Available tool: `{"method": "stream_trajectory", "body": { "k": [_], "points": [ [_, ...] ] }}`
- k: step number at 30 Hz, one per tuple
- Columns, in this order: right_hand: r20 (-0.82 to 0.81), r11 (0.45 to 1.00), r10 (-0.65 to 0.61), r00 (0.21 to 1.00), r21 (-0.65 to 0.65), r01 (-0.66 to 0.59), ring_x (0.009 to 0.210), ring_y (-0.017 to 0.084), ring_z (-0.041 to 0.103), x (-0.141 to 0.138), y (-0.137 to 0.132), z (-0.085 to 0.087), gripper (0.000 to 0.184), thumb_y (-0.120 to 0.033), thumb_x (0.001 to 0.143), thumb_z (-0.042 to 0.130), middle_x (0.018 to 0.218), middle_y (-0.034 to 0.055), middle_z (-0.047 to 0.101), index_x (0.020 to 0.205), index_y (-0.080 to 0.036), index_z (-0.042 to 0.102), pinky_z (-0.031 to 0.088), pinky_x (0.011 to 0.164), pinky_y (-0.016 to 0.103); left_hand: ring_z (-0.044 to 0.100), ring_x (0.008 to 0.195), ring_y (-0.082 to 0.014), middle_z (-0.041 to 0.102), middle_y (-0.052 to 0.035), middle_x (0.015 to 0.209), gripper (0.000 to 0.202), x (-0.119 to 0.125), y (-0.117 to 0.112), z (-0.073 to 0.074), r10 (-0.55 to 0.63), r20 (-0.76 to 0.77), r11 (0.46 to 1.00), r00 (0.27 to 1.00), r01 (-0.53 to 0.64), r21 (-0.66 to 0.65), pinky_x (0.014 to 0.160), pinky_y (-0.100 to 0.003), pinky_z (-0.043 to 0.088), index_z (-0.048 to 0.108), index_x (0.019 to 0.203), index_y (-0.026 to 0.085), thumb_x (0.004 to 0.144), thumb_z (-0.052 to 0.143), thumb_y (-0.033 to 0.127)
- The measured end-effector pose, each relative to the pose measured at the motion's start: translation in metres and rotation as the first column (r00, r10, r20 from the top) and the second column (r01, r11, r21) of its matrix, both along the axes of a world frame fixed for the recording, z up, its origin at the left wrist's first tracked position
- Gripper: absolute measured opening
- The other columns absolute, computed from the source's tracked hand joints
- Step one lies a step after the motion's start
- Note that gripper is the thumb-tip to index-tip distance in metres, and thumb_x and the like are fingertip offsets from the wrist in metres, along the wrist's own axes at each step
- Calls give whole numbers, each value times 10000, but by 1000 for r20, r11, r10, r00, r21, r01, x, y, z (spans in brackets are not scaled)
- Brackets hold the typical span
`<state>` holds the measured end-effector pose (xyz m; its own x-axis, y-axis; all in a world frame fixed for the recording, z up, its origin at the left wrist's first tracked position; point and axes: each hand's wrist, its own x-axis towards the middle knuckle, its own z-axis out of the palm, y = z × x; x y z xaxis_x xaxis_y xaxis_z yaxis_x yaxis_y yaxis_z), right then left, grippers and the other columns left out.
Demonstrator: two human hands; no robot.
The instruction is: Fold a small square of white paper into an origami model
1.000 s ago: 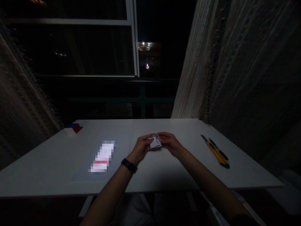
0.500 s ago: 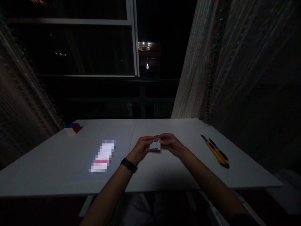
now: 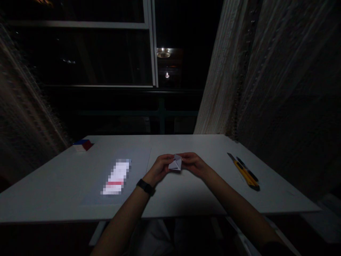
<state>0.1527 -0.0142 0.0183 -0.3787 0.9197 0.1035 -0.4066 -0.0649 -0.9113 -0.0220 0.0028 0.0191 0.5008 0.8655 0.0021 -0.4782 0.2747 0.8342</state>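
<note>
Folded paper (image 3: 175,164): small, white, creased into flaps, held between the two hands over the middle of the worktop (image 3: 48,199); whether it touches the surface is hard to tell.
Left hand (image 3: 161,166): fingers pinching the paper's left side, a dark watch (image 3: 145,186) on the wrist.
Right hand (image 3: 193,164): fingertips pinching the right side.
Lit rectangle (image 3: 117,176): left of the hands, pixelated, with a red band, on a pale sheet (image 3: 141,156).
Cube (image 3: 82,145): far left corner, blue, red and white faces.
Yellow cutter (image 3: 248,176): at right, blade showing, beside a dark pen (image 3: 242,163).
</note>
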Motion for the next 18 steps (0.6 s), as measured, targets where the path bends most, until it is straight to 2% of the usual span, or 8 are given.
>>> {"method": "stream_trajectory", "body": {
  "k": [9,13,18],
  "points": [
    [10,999,-43,999,9,43,824,209,600,-1,0,1,312,-148,560,690,892,88,679,871,-140,698,415,804,352,576,609,-143,631,-69,683,168,0,-1,1,1,-14,1000,1000,-1,-4,584,-261,460,657,744,85,582,647,44],
    [-8,1000,-26,1000,7,26,845,212,598,-1,0,2,303,-134,553,688,918,89,677,856,-140,702,407,821,359,580,610,-144,628,-60,679,181,0,-1,1,-2,-9,1000,1000,2,-6,570,-252,456,659,744,90,568,657,51],
    [-13,998,-49,999,33,50,877,230,590,-1,0,2,207,-130,521,698,978,98,660,728,-139,710,407,821,371,585,622,-144,635,-68,703,188,-1,-1,0,-25,-31,1000,999,25,13,572,-242,451,663,747,85,561,689,80]
  ]
}}
